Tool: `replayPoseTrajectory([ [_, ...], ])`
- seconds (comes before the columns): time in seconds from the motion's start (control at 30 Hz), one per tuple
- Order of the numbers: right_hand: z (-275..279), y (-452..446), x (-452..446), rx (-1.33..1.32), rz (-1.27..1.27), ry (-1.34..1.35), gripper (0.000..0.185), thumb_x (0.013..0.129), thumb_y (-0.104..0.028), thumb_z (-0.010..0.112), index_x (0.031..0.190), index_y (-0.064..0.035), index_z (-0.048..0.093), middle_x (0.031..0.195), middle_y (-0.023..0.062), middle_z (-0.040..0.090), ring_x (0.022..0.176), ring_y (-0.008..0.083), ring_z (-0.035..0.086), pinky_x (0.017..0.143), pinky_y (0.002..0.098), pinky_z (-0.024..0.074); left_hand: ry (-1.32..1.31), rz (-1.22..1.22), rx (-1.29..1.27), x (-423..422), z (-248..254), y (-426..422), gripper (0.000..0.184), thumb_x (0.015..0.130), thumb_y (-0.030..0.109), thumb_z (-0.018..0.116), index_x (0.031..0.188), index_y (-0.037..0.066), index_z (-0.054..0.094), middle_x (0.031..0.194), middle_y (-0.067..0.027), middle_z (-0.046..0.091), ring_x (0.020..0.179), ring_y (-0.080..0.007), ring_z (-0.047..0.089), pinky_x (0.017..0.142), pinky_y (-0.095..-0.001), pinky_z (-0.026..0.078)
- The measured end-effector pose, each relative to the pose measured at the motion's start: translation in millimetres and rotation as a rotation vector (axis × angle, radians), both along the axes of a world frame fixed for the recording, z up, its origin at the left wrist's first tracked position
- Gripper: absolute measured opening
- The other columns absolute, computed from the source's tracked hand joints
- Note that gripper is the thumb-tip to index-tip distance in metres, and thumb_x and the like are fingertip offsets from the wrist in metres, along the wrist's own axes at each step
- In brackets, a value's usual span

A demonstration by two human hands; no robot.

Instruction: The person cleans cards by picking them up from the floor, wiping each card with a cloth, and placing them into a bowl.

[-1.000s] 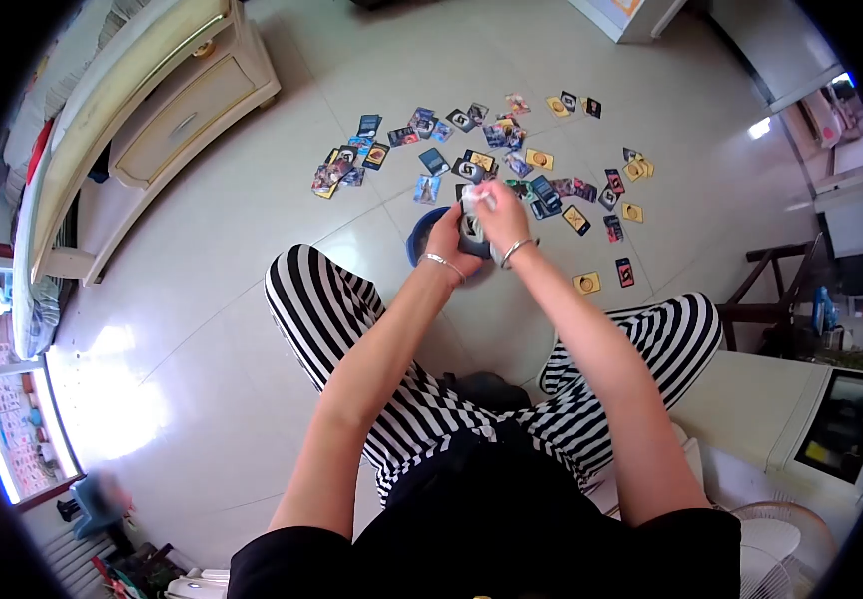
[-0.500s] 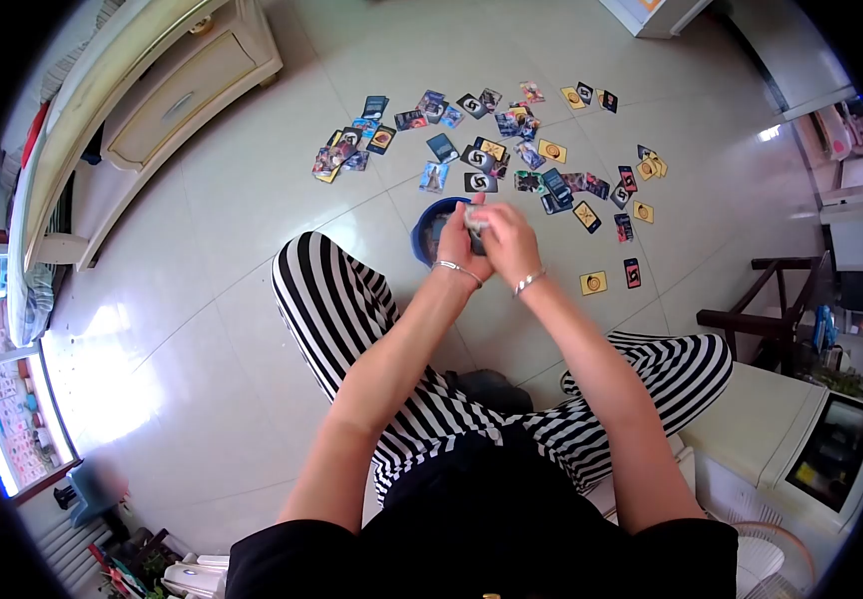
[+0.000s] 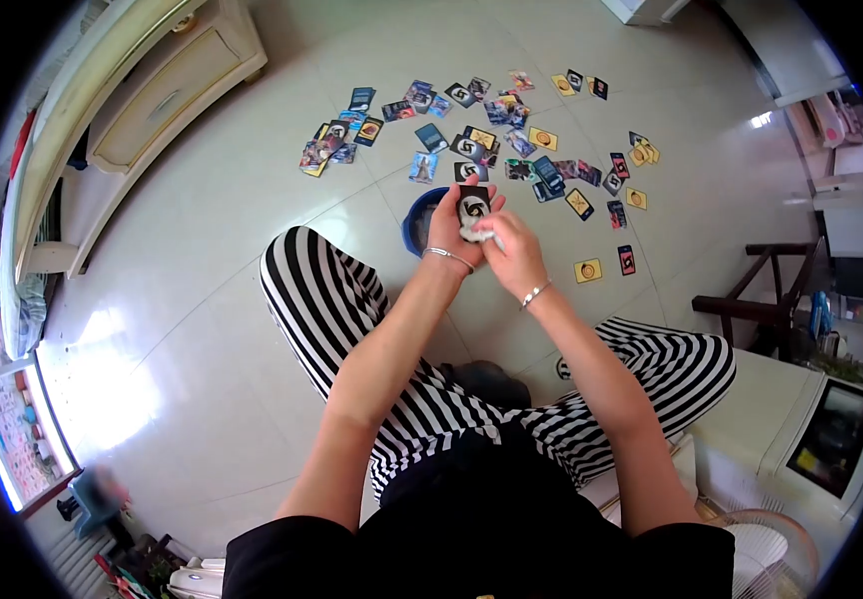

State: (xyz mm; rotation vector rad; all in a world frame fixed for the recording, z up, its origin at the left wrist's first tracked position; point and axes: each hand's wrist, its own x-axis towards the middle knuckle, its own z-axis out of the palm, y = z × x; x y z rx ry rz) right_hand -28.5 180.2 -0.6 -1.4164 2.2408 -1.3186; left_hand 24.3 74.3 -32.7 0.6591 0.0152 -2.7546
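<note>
A dark card with a white round emblem lies in my left hand, whose fingers curl round its edges. My right hand pinches a crumpled white cloth or tissue against the card's lower end. Just left of my left hand stands a blue bowl, partly hidden by that hand. Beyond my hands many cards lie spread on the tiled floor, among them a yellow card and a dark red-marked card to the right.
My crossed legs in striped trousers frame the floor before me. A cream cabinet stands at the upper left. On the right are a dark wooden chair frame and a pale cabinet with a dark glass panel.
My right hand has moved down toward me with the white cloth, baring the card's emblem. The fingers of my left hand show more openly round the card.
</note>
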Motion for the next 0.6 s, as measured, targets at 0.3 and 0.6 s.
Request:
replayPoseTrajectory([
  [0.3, 19.9, 8.1, 4.9, -0.048, 0.006, 0.09, 0.019, 0.073, 0.002, 0.056, 0.088, -0.0077, 0.059, 0.086, 0.0076, 0.061, 0.079, 0.0258, 0.059, 0.069, 0.0349, 0.048, 0.015, -0.005, -0.036, 4.3, 20.4, 2.1, 0.032, 0.097, 0.036, 0.033, 0.117, 0.018, 0.051, 0.117, -0.0102, 0.056, 0.103, -0.0256, 0.054, 0.092, -0.0452, 0.041],
  [0.6, 47.2, 8.8, -2.5, -0.446, -0.213, -1.116, 0.022, 0.082, -0.004, 0.062, 0.102, 0.0013, 0.056, 0.092, 0.0064, 0.061, 0.08, 0.0121, 0.059, 0.069, 0.0233, 0.047, -0.131, -0.056, -0.318, 13.0, 29.7, 10.5, 0.017, 0.09, 0.009, 0.05, 0.106, 0.007, 0.052, 0.105, -0.0077, 0.06, 0.096, -0.0207, 0.06, 0.082, -0.0389, 0.05],
])
